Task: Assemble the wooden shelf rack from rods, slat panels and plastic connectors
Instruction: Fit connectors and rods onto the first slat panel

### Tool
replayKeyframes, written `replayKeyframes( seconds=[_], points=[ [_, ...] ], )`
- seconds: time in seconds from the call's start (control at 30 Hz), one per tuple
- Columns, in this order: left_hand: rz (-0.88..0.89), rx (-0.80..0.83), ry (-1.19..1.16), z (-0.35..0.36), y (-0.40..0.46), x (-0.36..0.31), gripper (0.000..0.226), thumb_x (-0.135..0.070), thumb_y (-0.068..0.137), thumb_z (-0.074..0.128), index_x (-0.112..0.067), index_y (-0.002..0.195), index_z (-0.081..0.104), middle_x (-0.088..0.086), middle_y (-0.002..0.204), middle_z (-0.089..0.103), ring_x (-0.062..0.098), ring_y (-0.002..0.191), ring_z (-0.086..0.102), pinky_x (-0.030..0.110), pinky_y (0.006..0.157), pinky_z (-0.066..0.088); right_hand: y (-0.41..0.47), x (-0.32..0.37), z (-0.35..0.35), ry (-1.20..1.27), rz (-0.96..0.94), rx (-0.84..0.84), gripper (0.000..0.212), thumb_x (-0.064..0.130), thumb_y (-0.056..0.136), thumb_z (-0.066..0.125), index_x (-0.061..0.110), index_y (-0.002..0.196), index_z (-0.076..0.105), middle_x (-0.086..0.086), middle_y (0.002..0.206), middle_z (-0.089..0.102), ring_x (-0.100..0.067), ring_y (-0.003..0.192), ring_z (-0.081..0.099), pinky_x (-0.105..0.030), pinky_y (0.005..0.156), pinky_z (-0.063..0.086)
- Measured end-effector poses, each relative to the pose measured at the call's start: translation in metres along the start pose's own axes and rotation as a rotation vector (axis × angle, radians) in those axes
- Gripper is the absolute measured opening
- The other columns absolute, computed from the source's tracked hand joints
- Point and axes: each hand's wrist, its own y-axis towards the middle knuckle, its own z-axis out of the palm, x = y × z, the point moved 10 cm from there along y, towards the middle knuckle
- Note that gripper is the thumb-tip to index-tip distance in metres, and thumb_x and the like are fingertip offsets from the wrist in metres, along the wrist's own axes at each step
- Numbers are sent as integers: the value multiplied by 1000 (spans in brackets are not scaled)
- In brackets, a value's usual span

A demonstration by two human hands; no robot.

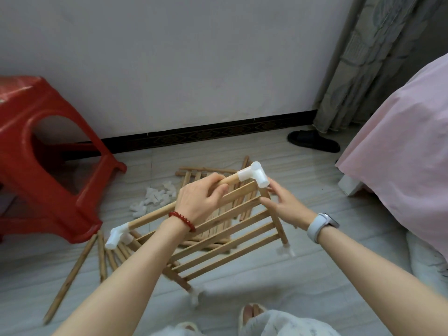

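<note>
A wooden slat panel [232, 241] stands tilted above the floor, with a round rod [155, 214] along its top. White plastic connectors cap that rod at the right end [254, 177] and the left end [116, 236]. My left hand [201, 202] grips the rod near its right end. My right hand [284, 204] sits just below the right connector, its fingers at the panel's side rail [278, 224]. Two more white connectors [286, 251] sit blurred on the panel's lower corners.
Loose rods [72, 272] lie on the tiled floor at the left, more slat panels [213, 173] behind. A heap of spare white connectors [157, 196] lies nearby. A red plastic stool [48, 151] stands left, a pink-covered bed [400, 146] right, a black slipper [312, 140] by the wall.
</note>
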Motion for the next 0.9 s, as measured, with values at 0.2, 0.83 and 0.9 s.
replayKeyframes(
  seconds=[0.2,0.83,0.9],
  points=[
    [-153,10,-510,-12,3,35,15,-26,95,43,-25,100,57,-8,83,57,8,77,52,26,74,44,22,71,-16,-48,-245,-247,25,11,96,45,22,119,47,-1,102,57,-16,92,53,-31,78,42],
    [-370,-66,-530,23,-34,77,31,-25,102,27,-20,76,44,1,70,42,15,62,41,22,56,36,9,65,53,-710,-231,-96,25,28,96,47,22,120,44,5,90,50,-16,80,49,-28,67,32],
    [-359,-36,-523,23,-30,76,31,-24,102,28,-19,74,41,-1,68,38,11,58,36,16,51,32,7,66,53,-706,-247,-101,25,28,96,47,23,120,45,7,89,48,-15,80,47,-27,66,29]
  ],
)
